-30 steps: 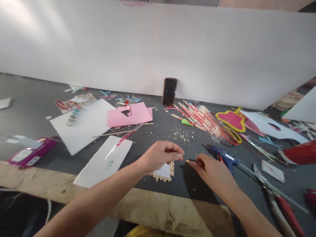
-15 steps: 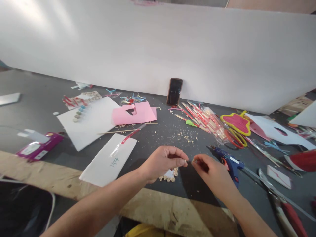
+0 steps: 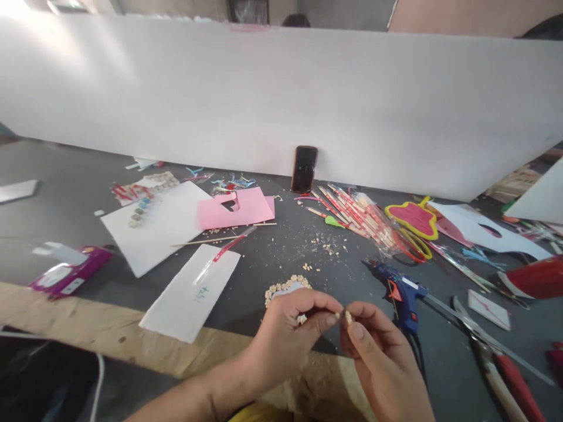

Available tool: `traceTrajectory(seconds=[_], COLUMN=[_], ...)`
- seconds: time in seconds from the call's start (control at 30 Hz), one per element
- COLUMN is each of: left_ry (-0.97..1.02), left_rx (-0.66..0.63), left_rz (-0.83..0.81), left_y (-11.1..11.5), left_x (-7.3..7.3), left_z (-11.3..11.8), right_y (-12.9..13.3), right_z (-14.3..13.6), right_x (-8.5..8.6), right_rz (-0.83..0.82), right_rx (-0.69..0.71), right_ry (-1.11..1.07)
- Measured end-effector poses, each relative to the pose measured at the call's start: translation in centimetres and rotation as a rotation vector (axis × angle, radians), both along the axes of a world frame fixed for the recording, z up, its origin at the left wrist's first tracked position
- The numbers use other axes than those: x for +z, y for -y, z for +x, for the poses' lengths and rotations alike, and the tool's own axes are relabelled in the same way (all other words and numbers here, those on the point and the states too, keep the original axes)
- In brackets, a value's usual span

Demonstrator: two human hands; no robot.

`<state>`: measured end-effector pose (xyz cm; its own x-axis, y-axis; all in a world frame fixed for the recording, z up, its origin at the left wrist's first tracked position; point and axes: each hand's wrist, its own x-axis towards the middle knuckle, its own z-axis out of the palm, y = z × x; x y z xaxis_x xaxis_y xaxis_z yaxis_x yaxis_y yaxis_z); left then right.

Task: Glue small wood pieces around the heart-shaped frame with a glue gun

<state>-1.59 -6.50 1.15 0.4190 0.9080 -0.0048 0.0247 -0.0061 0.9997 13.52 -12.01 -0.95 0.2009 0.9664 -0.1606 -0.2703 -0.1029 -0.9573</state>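
Note:
My left hand point(image 3: 290, 328) pinches a tiny pale wooden piece point(image 3: 338, 315) between thumb and forefinger. Facing it almost fingertip to fingertip, my right hand point(image 3: 382, 357) is closed on another small wooden piece point(image 3: 348, 317). Just beyond my left hand lies a light paper shape with a rim of small wooden pieces point(image 3: 281, 286), partly covered by that hand. A few loose wooden bits point(image 3: 310, 267) lie on the dark table past my fingers. To the right of my right hand rests a blue glue gun point(image 3: 407, 296).
A phone point(image 3: 304, 169) leans against the white board point(image 3: 264, 99). Left are a white slab marked 154 point(image 3: 193, 293), pink paper point(image 3: 255, 208) and a purple device point(image 3: 73, 272). Right are red-wrapped sticks point(image 3: 352, 211), a yellow-edged pink shape point(image 3: 413, 220) and red-handled pliers point(image 3: 492, 354).
Both hands have come lower and nearer to me, and the pieces in their fingertips show more clearly. More of the wood-rimmed shape is uncovered. The view has tilted up slightly.

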Motion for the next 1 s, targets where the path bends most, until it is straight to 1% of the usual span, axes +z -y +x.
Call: traceTrajectory(seconds=[0.17,0.33,0.4,0.53,0.8,1.0], left_ry=[-0.016,-0.131,-0.148,-0.138,-0.104,-0.059], left_rx=[0.040,0.044,0.047,0.057,0.067,0.086], left_rz=[0.012,0.160,0.192,0.197,0.194,0.212], left_y=[0.46,0.56,0.56,0.61,0.74,0.65], left_x=[-0.40,-0.49,-0.49,-0.54,-0.85,-0.95], left_z=[0.28,0.24,0.24,0.33,0.50,0.68], right_y=[-0.07,0.14,0.14,0.10,0.01,-0.12], right_z=[-0.49,-0.42,-0.38,-0.44,-0.50,-0.55], right_x=[0.39,0.25,0.18,0.16,-0.21,-0.50], right_rz=[-0.003,-0.017,-0.024,-0.030,-0.017,-0.037], right_rx=[-0.013,-0.021,-0.028,-0.043,-0.016,-0.004], right_ry=[-0.039,-0.043,-0.061,-0.084,-0.099,-0.119])
